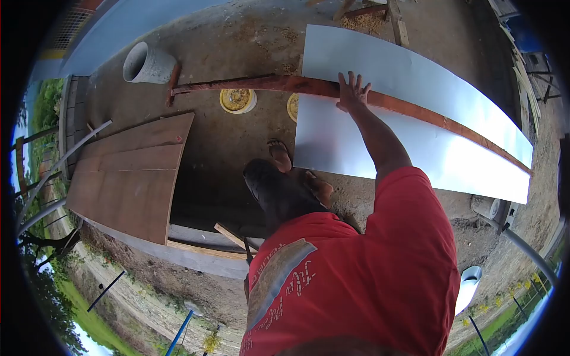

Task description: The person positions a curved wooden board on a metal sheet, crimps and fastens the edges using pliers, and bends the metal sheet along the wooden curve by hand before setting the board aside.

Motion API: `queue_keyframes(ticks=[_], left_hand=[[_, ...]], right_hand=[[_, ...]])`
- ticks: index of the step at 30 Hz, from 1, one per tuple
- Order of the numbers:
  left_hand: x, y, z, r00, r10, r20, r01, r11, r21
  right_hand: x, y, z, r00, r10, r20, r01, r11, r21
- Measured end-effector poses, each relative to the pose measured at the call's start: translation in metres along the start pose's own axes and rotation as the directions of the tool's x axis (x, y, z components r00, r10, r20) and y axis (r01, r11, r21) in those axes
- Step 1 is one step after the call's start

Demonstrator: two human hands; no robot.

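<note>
My right hand (354, 93) lies palm down with its fingers spread on a long reddish-brown wooden beam (415, 111). Under the beam is a large shiny metal sheet (380, 56), showing on both sides of it. The beam's other end runs left past the sheet to a short crosspiece (173, 85). At the left edge of my red shirt (356, 267), a thin dark object (248, 249) sticks up. A small sliver of what may be my left hand shows just below it; its fingers are hidden.
A yellow-topped bucket (238, 99) stands below the beam, with a second (293, 107) partly under the sheet. A grey cylinder (149, 63) lies at upper left. Brown boards (127, 166) rest on the left. My feet (280, 157) are beside the sheet's near edge.
</note>
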State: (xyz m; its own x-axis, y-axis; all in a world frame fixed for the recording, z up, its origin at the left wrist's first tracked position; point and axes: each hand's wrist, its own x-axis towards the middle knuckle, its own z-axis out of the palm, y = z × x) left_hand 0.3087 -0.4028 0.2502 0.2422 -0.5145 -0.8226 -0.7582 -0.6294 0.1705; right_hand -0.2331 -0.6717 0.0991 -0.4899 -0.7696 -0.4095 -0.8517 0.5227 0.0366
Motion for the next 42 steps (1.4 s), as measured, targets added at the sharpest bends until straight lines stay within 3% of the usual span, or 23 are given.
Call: queue_keyframes(ticks=[1,3,6,10,12,14,17,20,22,25,26,31,32,36,39,42], left_hand=[[0.008,0.011,-0.014,1.000,0.024,0.008,-0.024,1.000,0.007],[0.030,0.038,-0.046,0.996,0.092,0.012,-0.092,0.995,0.037],[0.076,0.092,-0.105,0.971,0.238,0.008,-0.237,0.965,0.109],[0.155,0.195,-0.182,0.887,0.461,0.009,-0.449,0.858,0.250],[0.193,0.257,-0.207,0.749,0.663,0.021,-0.627,0.697,0.348],[0.211,0.328,-0.219,0.705,0.702,0.105,-0.675,0.618,0.404],[0.248,0.396,-0.214,0.505,0.828,0.242,-0.781,0.320,0.537],[0.265,0.459,-0.189,0.379,0.817,0.434,-0.835,0.100,0.541],[0.266,0.494,-0.164,0.378,0.759,0.530,-0.783,-0.044,0.620],[0.297,0.518,-0.123,0.217,0.758,0.616,-0.795,-0.229,0.562],[0.308,0.521,-0.114,0.209,0.745,0.634,-0.811,-0.231,0.538],[0.345,0.523,-0.108,0.190,0.641,0.744,-0.877,-0.229,0.422],[0.361,0.516,-0.118,0.179,0.648,0.740,-0.876,-0.237,0.419],[0.370,0.516,-0.161,0.418,0.510,0.752,-0.877,0.008,0.481],[0.388,0.527,-0.171,0.478,0.371,0.796,-0.875,0.119,0.469],[0.377,0.561,-0.179,0.571,0.321,0.756,-0.818,0.140,0.558]], right_hand=[[-0.001,-0.015,-0.001,0.997,-0.076,-0.031,0.078,0.995,0.067],[-0.002,-0.042,-0.004,0.985,-0.162,-0.063,0.164,0.986,0.016],[0.021,-0.057,0.007,0.989,-0.122,0.084,0.113,0.989,0.099],[0.033,-0.057,0.014,0.995,-0.092,-0.033,0.094,0.991,0.093],[0.024,-0.057,0.008,0.993,-0.117,0.011,0.115,0.990,0.081],[0.012,-0.057,0.003,0.991,-0.130,0.023,0.129,0.991,0.044],[-0.004,-0.057,0.020,0.992,-0.129,-0.009,0.129,0.986,0.103],[-0.010,-0.058,0.038,0.990,-0.088,-0.114,0.103,0.986,0.134],[-0.012,-0.060,0.043,0.990,-0.033,-0.136,0.055,0.985,0.163],[-0.016,-0.063,0.053,0.973,-0.020,-0.229,0.043,0.994,0.098],[-0.016,-0.063,0.054,0.968,-0.026,-0.250,0.038,0.998,0.041],[-0.015,-0.065,0.021,0.993,0.018,0.121,-0.021,0.999,0.026],[-0.020,-0.064,0.016,0.991,0.026,0.132,-0.029,0.999,0.023],[-0.033,-0.062,-0.011,0.989,0.005,0.146,-0.014,0.998,0.064],[-0.031,-0.053,-0.034,0.994,-0.001,0.107,-0.007,0.997,0.074],[-0.011,-0.050,-0.056,0.994,-0.012,0.104,0.002,0.995,0.099]])
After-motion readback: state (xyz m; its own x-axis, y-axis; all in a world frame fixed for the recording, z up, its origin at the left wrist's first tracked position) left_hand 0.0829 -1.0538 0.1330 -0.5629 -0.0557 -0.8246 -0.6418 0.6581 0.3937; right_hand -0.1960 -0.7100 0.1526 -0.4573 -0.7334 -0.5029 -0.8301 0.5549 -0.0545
